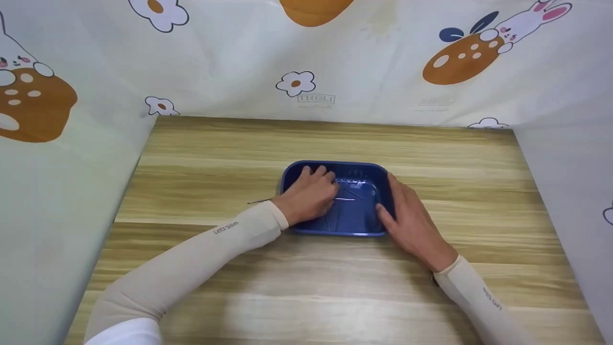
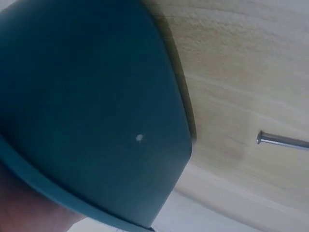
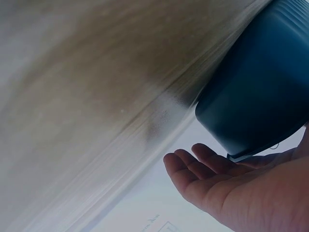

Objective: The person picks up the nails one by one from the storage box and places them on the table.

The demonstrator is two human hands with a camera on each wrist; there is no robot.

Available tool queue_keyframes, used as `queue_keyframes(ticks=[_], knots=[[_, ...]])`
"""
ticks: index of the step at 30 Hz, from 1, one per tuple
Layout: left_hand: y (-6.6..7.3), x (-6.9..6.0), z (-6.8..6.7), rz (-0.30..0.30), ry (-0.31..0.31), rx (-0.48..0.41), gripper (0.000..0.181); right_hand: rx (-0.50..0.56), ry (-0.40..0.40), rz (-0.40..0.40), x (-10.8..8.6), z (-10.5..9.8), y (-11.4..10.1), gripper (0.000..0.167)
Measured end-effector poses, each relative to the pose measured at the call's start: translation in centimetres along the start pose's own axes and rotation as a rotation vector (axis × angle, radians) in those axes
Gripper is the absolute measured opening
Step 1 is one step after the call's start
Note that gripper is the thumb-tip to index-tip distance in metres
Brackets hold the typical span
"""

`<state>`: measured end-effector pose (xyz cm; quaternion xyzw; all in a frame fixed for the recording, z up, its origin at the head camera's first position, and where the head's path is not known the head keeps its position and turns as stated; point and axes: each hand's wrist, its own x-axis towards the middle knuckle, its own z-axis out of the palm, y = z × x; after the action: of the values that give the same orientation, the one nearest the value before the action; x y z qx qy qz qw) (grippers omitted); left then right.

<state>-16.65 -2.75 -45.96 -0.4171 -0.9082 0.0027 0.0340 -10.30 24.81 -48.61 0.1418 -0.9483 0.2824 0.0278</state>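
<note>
A blue rectangular plastic basin [image 1: 357, 233] stands on the table, with several thin metal rods [image 1: 345, 199] scattered on its floor. My left hand [image 1: 313, 194] reaches down inside its left half with fingers bent; the fingertips are hidden, so whatever they hold does not show. Along the right wall lies my right hand [image 1: 407, 215], thumb inside and fingers outside, holding the basin by its side. In the right wrist view, the fingers [image 3: 207, 179] are loosely bent beside the rim. Left of the basin lies a slim metal rod [image 2: 285, 141] with a flared end, like a nail.
The basin is on a wood-grain table [image 1: 335, 287]. Pale sheeting [image 1: 230, 62] printed with flowers and rabbits rises behind it and on both sides. My left sleeve [image 1: 201, 254] crosses the table from the lower left.
</note>
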Motion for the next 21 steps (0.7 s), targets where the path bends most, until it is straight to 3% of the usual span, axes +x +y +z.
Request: queue_keyframes(ticks=[12, 21], knots=[[0.5, 1.1, 0.3, 0.027, -0.121, 0.1, 0.021, -0.002, -0.006, 0.017, 0.0, -0.1, -0.1, 0.081], [0.7, 1.4, 0.4, 0.052, -0.106, 0.158, 0.019, 0.0, -0.02, 0.031, 0.0, -0.1, -0.1, 0.08]])
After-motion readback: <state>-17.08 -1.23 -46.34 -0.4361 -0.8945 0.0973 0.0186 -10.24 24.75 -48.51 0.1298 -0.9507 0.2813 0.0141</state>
